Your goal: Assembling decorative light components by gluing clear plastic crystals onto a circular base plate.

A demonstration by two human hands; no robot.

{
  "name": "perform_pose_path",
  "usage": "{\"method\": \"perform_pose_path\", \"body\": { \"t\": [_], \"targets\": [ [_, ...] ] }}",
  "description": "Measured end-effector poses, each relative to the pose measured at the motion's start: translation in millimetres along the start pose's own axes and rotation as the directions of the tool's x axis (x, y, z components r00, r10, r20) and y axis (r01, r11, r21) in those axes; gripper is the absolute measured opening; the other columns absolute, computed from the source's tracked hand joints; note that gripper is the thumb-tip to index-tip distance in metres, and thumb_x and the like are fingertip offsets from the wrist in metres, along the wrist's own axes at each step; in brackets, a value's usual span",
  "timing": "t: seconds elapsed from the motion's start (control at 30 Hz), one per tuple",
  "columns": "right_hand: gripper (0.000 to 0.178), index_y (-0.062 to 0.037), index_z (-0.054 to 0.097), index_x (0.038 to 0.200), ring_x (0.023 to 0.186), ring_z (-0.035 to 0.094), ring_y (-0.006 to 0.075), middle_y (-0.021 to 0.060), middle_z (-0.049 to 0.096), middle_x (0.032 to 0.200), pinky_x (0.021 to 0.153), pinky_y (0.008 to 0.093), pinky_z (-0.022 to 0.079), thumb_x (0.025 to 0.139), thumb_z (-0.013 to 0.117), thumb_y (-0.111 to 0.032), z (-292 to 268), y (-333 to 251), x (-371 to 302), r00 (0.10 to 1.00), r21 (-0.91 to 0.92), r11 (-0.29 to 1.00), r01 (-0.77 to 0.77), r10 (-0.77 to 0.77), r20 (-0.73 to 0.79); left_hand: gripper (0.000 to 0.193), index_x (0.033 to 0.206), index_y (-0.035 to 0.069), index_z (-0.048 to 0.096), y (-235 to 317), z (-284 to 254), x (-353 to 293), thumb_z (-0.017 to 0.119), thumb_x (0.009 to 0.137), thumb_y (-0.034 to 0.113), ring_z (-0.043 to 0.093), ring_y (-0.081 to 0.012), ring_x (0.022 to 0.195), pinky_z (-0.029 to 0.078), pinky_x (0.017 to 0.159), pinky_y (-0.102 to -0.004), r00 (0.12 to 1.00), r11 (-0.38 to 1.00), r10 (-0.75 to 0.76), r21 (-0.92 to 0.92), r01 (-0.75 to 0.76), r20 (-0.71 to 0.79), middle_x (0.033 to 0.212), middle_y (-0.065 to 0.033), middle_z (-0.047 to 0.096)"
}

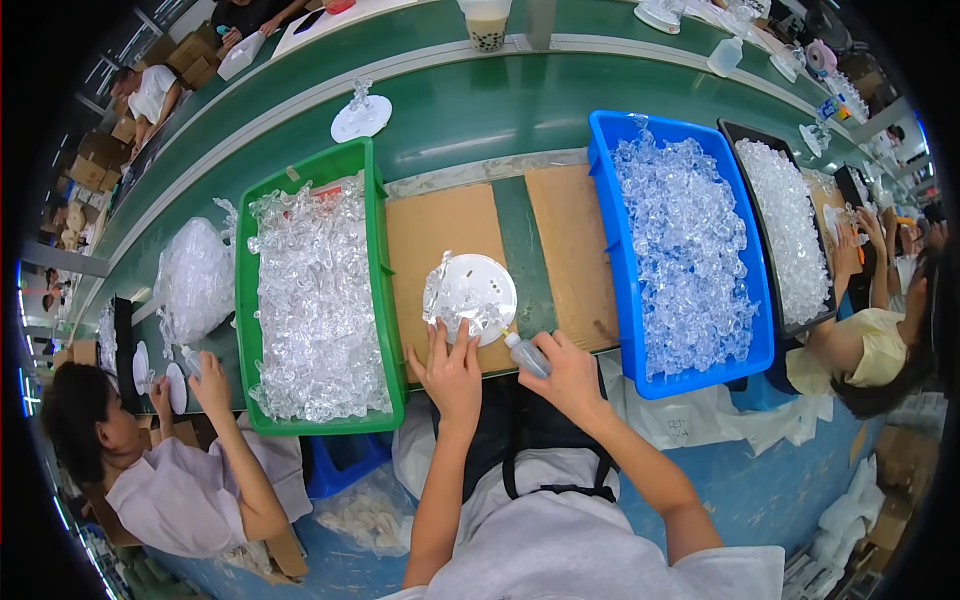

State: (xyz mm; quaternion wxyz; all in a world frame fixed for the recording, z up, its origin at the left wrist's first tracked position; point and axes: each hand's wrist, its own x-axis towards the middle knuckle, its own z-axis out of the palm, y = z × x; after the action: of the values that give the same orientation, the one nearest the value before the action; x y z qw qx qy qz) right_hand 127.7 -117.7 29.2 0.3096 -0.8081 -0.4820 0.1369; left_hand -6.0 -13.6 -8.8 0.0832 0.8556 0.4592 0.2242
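Note:
A round white disc [487, 275] lies on brown cardboard in front of me, with clear plastic pieces [462, 303] on its left and near parts. My left hand [452, 378] rests at the disc's near edge, fingers spread and their tips touching the clear plastic. In my right hand [568, 378] is a small translucent squeeze bottle [528, 356], tilted so its narrow yellowish nozzle points at the disc's near right edge. Whether the nozzle touches the plastic is too small to tell.
A green bin [382, 300] of clear plastic parts stands at left, a blue bin [622, 290] of similar parts at right. Beyond it is a black tray [790, 160]. Another white disc [362, 122] sits farther back, below a drink cup [487, 22]. Co-workers sit on both sides.

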Motion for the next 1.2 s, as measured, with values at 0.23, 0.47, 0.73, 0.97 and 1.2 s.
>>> {"method": "perform_pose_path", "body": {
  "t": [0.23, 0.47, 0.73, 0.97, 1.2],
  "targets": [
    [0.028, -0.0095, 0.056, 0.085, 0.067, 0.058, 0.0328, 0.0096, 0.053, 0.076, 0.057, 0.0414, 0.047, 0.064, 0.071, -0.021, -2, -4, -1, 0.999, 0.017, 0.999, 0.035, -0.035, 0.017, 0.03, 0.111, 0.015, 0.065, -1, 3, -1, 0.064, 0.083, 0.024, 0.052, -0.0318, 0.115, 0.027, 0.1, -0.0573, 1.0, 1.0, -0.012, -0.019, 0.012, -0.005, 0.119, -0.0178, 0.057],
    [0.027, -0.0083, 0.056, 0.084, 0.064, 0.059, 0.0287, 0.0093, 0.053, 0.074, 0.055, 0.0363, 0.048, 0.064, 0.071, -0.018, -4, -8, -6, 1.0, 0.086, 0.996, -0.009, 0.01, -0.011, 0.031, 0.113, 0.017, 0.064, 2, 8, -5, 0.063, 0.083, 0.026, 0.052, -0.0316, 0.116, 0.025, 0.098, -0.0609, 0.999, 0.998, -0.018, 0.051, 0.02, -0.028, 0.123, -0.0173, 0.054],
    [0.031, -0.0054, 0.055, 0.086, 0.064, 0.061, 0.0247, 0.0092, 0.056, 0.077, 0.057, 0.0329, 0.049, 0.064, 0.073, -0.019, 15, -18, -18, 1.0, 0.201, 0.979, -0.012, 0.014, -0.01, 0.025, 0.111, 0.003, 0.061, 12, -27, -2, 0.057, 0.087, 0.011, 0.057, -0.0345, 0.104, 0.047, 0.084, -0.04, 0.969, 0.867, -0.212, -0.482, 0.127, -0.128, 0.117, -0.0198, 0.055],
    [0.031, -0.0042, 0.054, 0.085, 0.067, 0.06, 0.0311, 0.0119, 0.057, 0.079, 0.059, 0.0375, 0.049, 0.067, 0.071, -0.023, 31, -33, -8, 0.998, 0.198, 0.98, -0.01, -0.001, 0.056, 0.029, 0.111, 0.002, 0.063, 2, -20, 30, 0.063, 0.083, 0.007, 0.041, -0.0075, 0.054, 0.035, 0.049, -0.0247, 0.959, 0.768, -0.273, -0.581, 0.269, 0.083, 0.062, -0.0037, 0.049],
    [0.03, -0.0043, 0.053, 0.085, 0.07, 0.059, 0.0342, 0.0134, 0.058, 0.081, 0.06, 0.0411, 0.048, 0.068, 0.069, -0.023, 37, -32, -2, 1.0, 0.232, 0.973, -0.001, -0.006, 0.03, 0.028, 0.111, 0.003, 0.064, -7, -20, 35, 0.064, 0.084, 0.009, 0.037, -0.0047, 0.053, 0.032, 0.047, -0.0227, 0.931, 0.71, -0.326, -0.607, 0.357, 0.166, 0.057, 0.0022, 0.041]
  ]
}}
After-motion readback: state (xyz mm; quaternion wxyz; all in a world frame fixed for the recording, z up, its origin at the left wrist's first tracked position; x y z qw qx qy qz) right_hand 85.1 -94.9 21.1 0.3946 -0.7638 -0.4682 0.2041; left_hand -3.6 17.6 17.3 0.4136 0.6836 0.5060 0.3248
